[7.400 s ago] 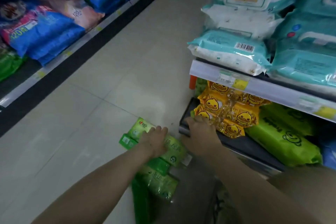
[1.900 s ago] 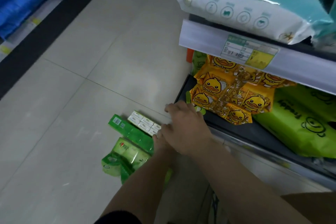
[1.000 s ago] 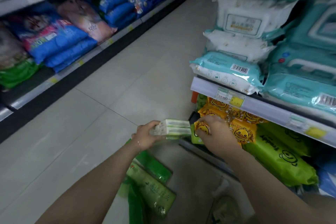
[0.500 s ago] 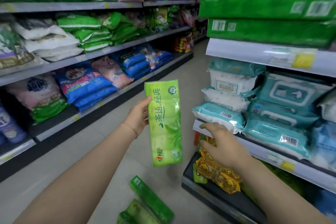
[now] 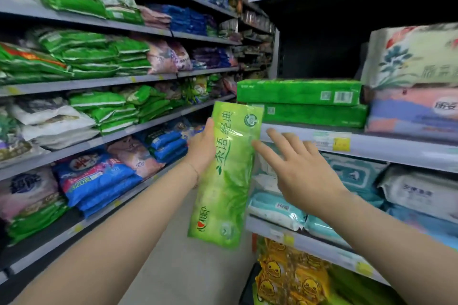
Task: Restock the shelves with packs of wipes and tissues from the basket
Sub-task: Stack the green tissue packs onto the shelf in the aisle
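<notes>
In the middle of the frame the left hand holds a long, light-green plastic pack of tissues upright and slightly tilted, its top leaning toward the right. The thumb lies along the pack's left edge and the fingers are wrapped behind it, out of sight. The pack is in the air in front of the right-hand shelving. Its top right corner overlaps the lower of two flat dark-green tissue packs stacked at centre right on a grey metal shelf. The right hand is just right of the held pack, fingers straight and spread wide, holding nothing — its forefinger tip reaches the pack's right edge, but I cannot tell whether it touches.

A yellow price tag sits on that shelf's front strip. At the right edge of the frame a pink-and-blue soft pack lies beside the green stack, with a cream floral-printed pack on top of it. One level down are teal-and-white wipes packs, and at lower right a cluster of yellow packets printed with ducks.

The left half of the frame shows long grey aisle shelves — green, white, pink and blue bags fill them. Pale floor runs between the forearms at the bottom centre.
</notes>
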Tool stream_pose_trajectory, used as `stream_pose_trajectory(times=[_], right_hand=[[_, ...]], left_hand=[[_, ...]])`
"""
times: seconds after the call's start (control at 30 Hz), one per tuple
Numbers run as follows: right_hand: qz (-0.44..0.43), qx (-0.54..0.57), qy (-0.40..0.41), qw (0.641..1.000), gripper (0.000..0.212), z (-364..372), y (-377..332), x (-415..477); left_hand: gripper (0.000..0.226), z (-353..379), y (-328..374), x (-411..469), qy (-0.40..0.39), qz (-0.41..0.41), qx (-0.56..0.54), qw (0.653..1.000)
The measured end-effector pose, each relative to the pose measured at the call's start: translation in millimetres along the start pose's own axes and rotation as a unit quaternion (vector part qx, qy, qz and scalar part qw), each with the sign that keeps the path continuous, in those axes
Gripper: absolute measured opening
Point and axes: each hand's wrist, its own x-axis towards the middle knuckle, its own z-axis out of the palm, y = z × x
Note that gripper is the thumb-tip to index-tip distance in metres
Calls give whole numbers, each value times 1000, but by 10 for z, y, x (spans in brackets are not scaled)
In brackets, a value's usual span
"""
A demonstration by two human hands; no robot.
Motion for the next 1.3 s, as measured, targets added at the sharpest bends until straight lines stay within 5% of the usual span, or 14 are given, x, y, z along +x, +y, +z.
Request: stream_pose_trajectory(times=[0.17, 0.33, 0.5, 0.57, 0.7, 0.83, 0.97, 1.17, 1.3], right_hand=[[-109, -105, 17, 988, 94, -276, 174, 274], [-248, -178, 37, 952, 56, -317, 295, 239], [-244, -183, 104, 947, 29, -201, 498, 214], [-226, -192, 117, 948, 34, -178, 576, 269], [-113, -181, 114, 970, 58, -281, 799, 501], [44, -154, 101, 982, 88, -427, 1080, 729], [149, -133, 133, 971, 84, -361, 1132, 896], [227, -120, 164, 953, 74, -199, 1300, 1094], [244, -73, 109, 961, 60, -80, 1458, 1044]], left_hand=[[56, 143, 387, -96, -98, 126, 109, 981], [54, 233, 625, -62, -189, 126, 116, 967], [60, 313, 782, 16, -245, 160, 162, 943], [58, 288, 895, 37, -239, 179, 204, 932], [54, 58, 1062, 251, -110, 206, 294, 927], [62, -225, 1089, 537, 39, 171, 202, 964], [65, -205, 1095, 584, -48, 102, -32, 993], [65, 93, 1034, 781, -10, 141, -140, 980], [46, 407, 1029, 921, -15, 111, -142, 984]])
